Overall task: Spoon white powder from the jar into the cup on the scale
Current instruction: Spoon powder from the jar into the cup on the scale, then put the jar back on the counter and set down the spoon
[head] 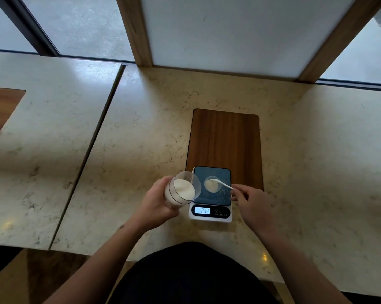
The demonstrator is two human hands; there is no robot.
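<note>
My left hand [155,201] grips a clear jar [183,190] of white powder, tilted with its mouth toward the scale, just left of it. A small clear cup [212,185] holding some white powder stands on the dark platform of a white digital scale [211,213], whose lit display shows digits. My right hand [254,205] pinches the handle of a thin white spoon [223,184]; the spoon's bowl is over or in the cup.
The scale sits at the near end of a wooden inlay panel [225,141] in a marble counter [141,139]. A seam splits the counter on the left. A framed white panel [229,34] and windows rise behind. My dark-clothed torso is at the counter's near edge.
</note>
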